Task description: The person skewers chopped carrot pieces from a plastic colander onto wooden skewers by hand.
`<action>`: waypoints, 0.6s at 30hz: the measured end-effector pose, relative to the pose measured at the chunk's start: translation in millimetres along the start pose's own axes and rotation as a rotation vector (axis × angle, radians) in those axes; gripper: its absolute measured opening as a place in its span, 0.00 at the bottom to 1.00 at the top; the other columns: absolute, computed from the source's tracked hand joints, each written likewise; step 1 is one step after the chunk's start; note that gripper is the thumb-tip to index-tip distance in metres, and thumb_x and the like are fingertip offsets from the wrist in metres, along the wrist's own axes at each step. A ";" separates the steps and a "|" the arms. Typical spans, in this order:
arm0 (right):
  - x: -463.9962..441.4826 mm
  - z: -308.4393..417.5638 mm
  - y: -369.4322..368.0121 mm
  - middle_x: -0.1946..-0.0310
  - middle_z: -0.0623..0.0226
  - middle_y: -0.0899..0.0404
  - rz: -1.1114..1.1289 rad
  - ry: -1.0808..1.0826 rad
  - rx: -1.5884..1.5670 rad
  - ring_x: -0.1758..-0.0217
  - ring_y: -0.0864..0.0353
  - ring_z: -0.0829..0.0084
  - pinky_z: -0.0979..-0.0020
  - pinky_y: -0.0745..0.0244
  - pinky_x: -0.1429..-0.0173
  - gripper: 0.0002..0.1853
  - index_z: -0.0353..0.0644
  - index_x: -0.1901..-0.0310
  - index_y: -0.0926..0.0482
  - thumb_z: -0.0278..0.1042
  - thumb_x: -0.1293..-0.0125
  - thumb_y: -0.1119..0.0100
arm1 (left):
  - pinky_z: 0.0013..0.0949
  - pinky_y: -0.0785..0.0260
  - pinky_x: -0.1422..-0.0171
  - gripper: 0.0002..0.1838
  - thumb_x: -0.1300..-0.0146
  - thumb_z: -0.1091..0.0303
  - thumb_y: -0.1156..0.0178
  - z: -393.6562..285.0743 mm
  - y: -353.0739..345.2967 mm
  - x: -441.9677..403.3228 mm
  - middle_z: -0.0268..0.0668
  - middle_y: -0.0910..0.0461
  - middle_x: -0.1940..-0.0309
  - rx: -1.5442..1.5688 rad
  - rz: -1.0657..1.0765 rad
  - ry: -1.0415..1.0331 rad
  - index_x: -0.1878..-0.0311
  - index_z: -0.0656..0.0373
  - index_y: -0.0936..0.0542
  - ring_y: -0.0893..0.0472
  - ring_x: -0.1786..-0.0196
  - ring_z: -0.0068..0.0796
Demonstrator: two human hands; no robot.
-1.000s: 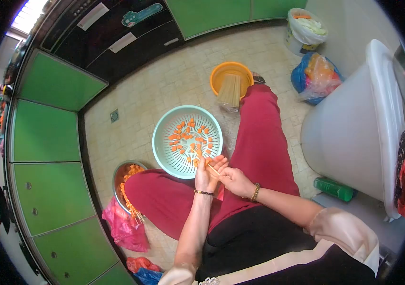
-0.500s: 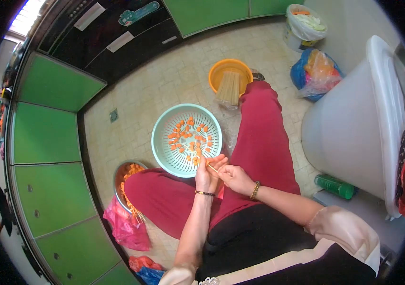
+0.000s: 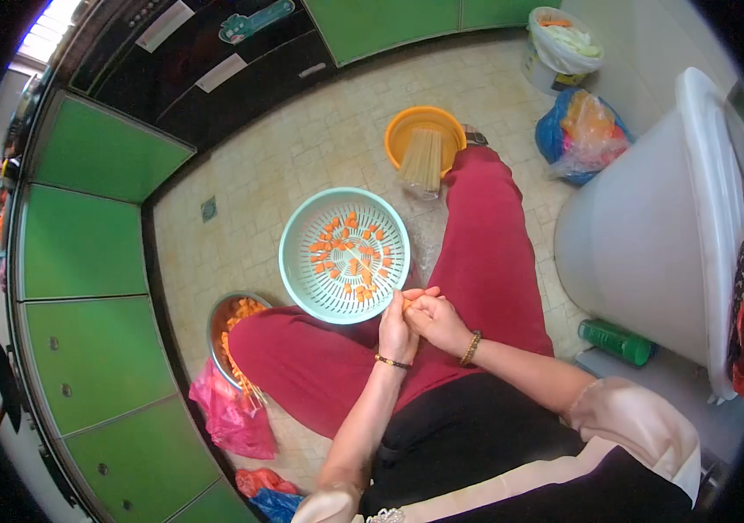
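Close together near the lower right rim of a pale green colander (image 3: 297, 283) are my two hands. My left hand (image 3: 396, 329) is closed around a thin stick with orange pieces, which runs up and left over the colander. The fingers of my right hand (image 3: 435, 321) are pinched at the stick's near end, with a bit of orange showing between the hands. Several orange cubes (image 3: 335, 247) lie scattered inside the colander. A metal bowl (image 3: 216, 328) with orange pieces and skewers is partly hidden behind my left knee.
An orange basin (image 3: 400, 124) holds a bundle of thin sticks (image 3: 425, 161) near my foot. Pink bags (image 3: 237, 418) lie at the lower left. On the right are a large white bin (image 3: 634, 218), a green can (image 3: 614, 342), a blue bag (image 3: 552, 131) and a lined bucket (image 3: 542, 71).
My left hand has moved right, closer against my right hand, and its fingers have closed more. The stick with orange pieces now reaches farther into view over the colander.
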State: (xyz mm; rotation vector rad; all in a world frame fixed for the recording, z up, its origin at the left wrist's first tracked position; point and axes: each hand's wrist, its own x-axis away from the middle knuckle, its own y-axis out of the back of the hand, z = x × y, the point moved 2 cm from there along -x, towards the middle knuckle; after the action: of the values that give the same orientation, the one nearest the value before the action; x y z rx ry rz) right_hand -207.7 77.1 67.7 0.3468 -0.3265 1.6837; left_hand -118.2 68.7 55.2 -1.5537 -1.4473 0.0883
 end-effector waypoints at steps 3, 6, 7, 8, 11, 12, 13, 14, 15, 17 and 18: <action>1.7 2.4 -2.0 0.82 0.73 0.30 0.052 0.021 0.009 0.79 0.34 0.85 0.78 0.38 0.77 0.07 0.37 0.74 0.29 0.29 0.43 0.52 | 0.41 0.37 0.47 0.22 0.35 0.53 0.69 -5.6 8.6 -2.3 0.54 0.30 0.57 0.030 -0.033 0.006 0.61 0.63 0.34 0.28 0.55 0.42; 2.4 -3.0 -1.0 0.82 0.69 0.29 -0.020 0.074 0.157 0.78 0.32 0.82 0.75 0.36 0.75 0.06 0.36 0.74 0.30 0.29 0.43 0.53 | 0.42 0.35 0.49 0.21 0.35 0.53 0.69 -1.9 11.2 -2.8 0.54 0.29 0.58 0.044 -0.032 0.015 0.62 0.62 0.34 0.27 0.56 0.42; 3.0 -5.8 -2.7 0.82 0.67 0.28 -0.053 0.086 0.192 0.78 0.31 0.80 0.74 0.36 0.75 0.06 0.36 0.74 0.30 0.29 0.43 0.53 | 0.42 0.35 0.49 0.21 0.35 0.53 0.69 0.0 10.0 -1.7 0.54 0.29 0.58 0.020 -0.038 0.020 0.62 0.62 0.34 0.27 0.56 0.42; 2.4 -7.3 -3.1 0.82 0.66 0.28 -0.088 0.100 0.227 0.78 0.30 0.79 0.73 0.35 0.74 0.06 0.36 0.74 0.30 0.29 0.43 0.53 | 0.41 0.35 0.50 0.22 0.35 0.53 0.69 0.8 8.7 -1.5 0.54 0.29 0.58 -0.006 -0.042 0.026 0.62 0.62 0.34 0.27 0.57 0.43; 0.7 2.8 -0.7 0.81 0.64 0.28 -0.148 0.136 0.220 0.78 0.30 0.77 0.74 0.35 0.74 0.06 0.37 0.75 0.31 0.28 0.43 0.54 | 0.41 0.34 0.51 0.22 0.35 0.52 0.69 7.5 1.2 -3.6 0.54 0.29 0.59 -0.049 -0.040 0.059 0.60 0.63 0.34 0.27 0.58 0.43; -0.2 3.3 -1.0 0.82 0.65 0.29 -0.154 0.138 0.196 0.78 0.30 0.78 0.74 0.35 0.74 0.06 0.37 0.75 0.31 0.28 0.43 0.54 | 0.42 0.34 0.51 0.23 0.35 0.52 0.69 7.8 0.5 -4.6 0.54 0.29 0.59 -0.039 -0.033 0.062 0.59 0.63 0.34 0.26 0.58 0.43; -2.2 3.3 -1.0 0.82 0.66 0.29 -0.162 0.140 0.171 0.79 0.31 0.79 0.74 0.35 0.74 0.06 0.37 0.75 0.31 0.29 0.43 0.54 | 0.42 0.34 0.51 0.23 0.35 0.51 0.70 7.1 0.5 -6.9 0.54 0.29 0.59 -0.032 -0.025 0.066 0.59 0.63 0.35 0.26 0.58 0.43; -4.1 3.1 0.0 0.82 0.68 0.30 -0.171 0.141 0.148 0.79 0.32 0.80 0.74 0.35 0.74 0.07 0.37 0.75 0.31 0.29 0.43 0.54 | 0.41 0.33 0.52 0.23 0.36 0.51 0.69 4.6 1.2 -9.6 0.53 0.29 0.60 -0.014 -0.041 0.082 0.58 0.63 0.35 0.26 0.59 0.42; -5.6 1.9 1.5 0.83 0.69 0.30 -0.169 0.112 0.112 0.79 0.33 0.81 0.75 0.35 0.74 0.07 0.37 0.74 0.30 0.29 0.42 0.54 | 0.40 0.32 0.53 0.23 0.36 0.50 0.68 -0.2 2.5 -12.3 0.52 0.28 0.60 0.003 -0.056 0.098 0.58 0.63 0.35 0.26 0.59 0.41; -8.3 -0.8 3.8 0.83 0.73 0.31 -0.165 0.054 0.037 0.79 0.34 0.84 0.76 0.35 0.75 0.07 0.37 0.74 0.30 0.30 0.42 0.53 | 0.35 0.31 0.60 0.22 0.36 0.51 0.65 -14.7 9.7 -19.1 0.49 0.27 0.63 -0.070 -0.149 0.049 0.59 0.63 0.34 0.25 0.64 0.36; -9.3 -2.9 5.2 0.83 0.70 0.30 -0.148 0.014 0.031 0.78 0.33 0.83 0.75 0.35 0.74 0.07 0.37 0.73 0.30 0.31 0.43 0.53 | 0.31 0.30 0.65 0.20 0.37 0.53 0.62 -24.4 17.9 -23.6 0.47 0.26 0.65 -0.159 -0.225 -0.016 0.60 0.64 0.34 0.24 0.68 0.32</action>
State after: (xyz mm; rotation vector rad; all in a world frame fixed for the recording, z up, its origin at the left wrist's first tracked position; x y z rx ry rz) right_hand -211.7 69.2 61.2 0.3731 -0.2586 1.5466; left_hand -96.8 39.0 43.5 -1.5073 -1.6651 -0.1516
